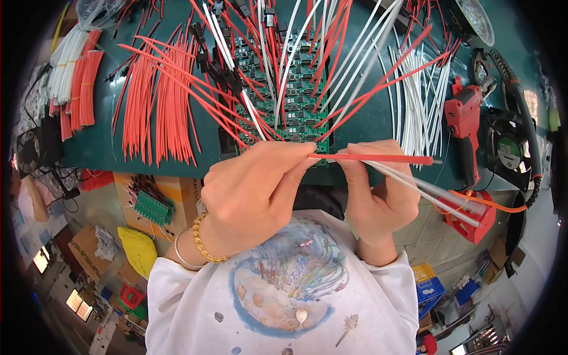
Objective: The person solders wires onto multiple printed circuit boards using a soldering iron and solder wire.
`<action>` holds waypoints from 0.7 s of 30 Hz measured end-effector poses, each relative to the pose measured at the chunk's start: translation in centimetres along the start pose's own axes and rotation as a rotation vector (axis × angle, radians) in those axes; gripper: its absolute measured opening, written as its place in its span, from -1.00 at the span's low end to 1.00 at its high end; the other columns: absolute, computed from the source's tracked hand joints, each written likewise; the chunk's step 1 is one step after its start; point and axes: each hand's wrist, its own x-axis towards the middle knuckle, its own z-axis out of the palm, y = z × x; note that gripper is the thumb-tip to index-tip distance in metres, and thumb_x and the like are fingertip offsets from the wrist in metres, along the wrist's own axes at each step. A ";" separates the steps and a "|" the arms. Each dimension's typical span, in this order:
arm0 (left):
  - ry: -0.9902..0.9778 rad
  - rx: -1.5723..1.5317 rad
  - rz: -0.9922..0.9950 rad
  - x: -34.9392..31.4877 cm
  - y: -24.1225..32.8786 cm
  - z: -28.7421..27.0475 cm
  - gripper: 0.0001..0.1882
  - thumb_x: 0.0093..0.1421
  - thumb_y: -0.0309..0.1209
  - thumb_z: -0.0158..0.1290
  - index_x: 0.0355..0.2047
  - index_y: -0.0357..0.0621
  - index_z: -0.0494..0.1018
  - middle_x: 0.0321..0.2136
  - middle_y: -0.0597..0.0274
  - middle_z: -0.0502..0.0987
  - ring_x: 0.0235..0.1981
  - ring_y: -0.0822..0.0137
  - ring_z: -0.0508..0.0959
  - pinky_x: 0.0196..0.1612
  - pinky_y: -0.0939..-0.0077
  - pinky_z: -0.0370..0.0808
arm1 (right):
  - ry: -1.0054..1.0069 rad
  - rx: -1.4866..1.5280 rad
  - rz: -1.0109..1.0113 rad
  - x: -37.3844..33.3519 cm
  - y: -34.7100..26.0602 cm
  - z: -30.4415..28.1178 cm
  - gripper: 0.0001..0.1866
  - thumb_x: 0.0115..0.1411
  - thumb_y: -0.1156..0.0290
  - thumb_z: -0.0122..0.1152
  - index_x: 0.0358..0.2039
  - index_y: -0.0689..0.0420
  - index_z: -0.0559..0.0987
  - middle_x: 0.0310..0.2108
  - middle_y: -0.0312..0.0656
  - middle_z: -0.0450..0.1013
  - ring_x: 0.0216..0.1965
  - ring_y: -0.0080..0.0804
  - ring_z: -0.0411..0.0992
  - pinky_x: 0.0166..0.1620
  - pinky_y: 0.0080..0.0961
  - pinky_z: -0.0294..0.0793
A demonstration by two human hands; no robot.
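Beside the near edge of a panel of green circuit boards (pixel 299 133) on a dark green counter (pixel 97 151): two bare hands, seen from above. Below the panel, left hand (pixel 254 186) with fingers pinched on one end of a red wire (pixel 390 158), stretched rightward across the right hand to a bare tip. Below and right of the panel, right hand (pixel 381 192) with fingers closed on a pair of white wires (pixel 451 208), slanting down and away from the panel. Impossible to tell: any hold of the right fingers on the red wire. Over the panel, a dense spray of red and white leads. Left of the panel, a bundle of loose red wires (pixel 171 112). Right of it, loose white wires (pixel 417 100), then a red-and-black gun-shaped hand tool (pixel 464 109) and, farther right, a black cooling fan (pixel 509 148).
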 end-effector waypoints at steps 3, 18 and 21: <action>-0.004 0.005 0.020 0.0 0.0 0.1 -0.80 -0.05 -0.65 0.23 -0.36 -0.32 0.54 -0.53 0.11 0.55 -0.59 0.25 0.57 -0.55 0.56 0.48 | 0.002 -0.042 -0.043 -0.2 0.3 0.0 -0.75 -0.11 0.68 0.39 -0.37 0.26 0.56 -0.52 -0.15 0.51 -0.54 -0.29 0.45 -0.45 -0.50 0.40; -0.004 0.036 -0.020 -0.3 0.5 0.1 -0.79 -0.05 -0.68 0.19 -0.34 -0.34 0.53 -0.52 0.10 0.55 -0.58 0.25 0.57 -0.54 0.53 0.50 | -0.010 -0.096 -0.156 0.0 0.2 0.2 -0.77 -0.12 0.72 0.35 -0.39 0.34 0.56 -0.53 -0.12 0.52 -0.53 -0.29 0.45 -0.45 -0.49 0.37; -0.001 0.034 -0.026 -0.4 0.5 0.1 -0.79 -0.06 -0.68 0.19 -0.34 -0.34 0.53 -0.52 0.11 0.55 -0.59 0.25 0.57 -0.54 0.54 0.50 | 0.002 -0.104 -0.146 0.0 0.1 0.4 -0.78 -0.13 0.72 0.35 -0.40 0.35 0.57 -0.53 -0.12 0.52 -0.53 -0.29 0.45 -0.45 -0.48 0.37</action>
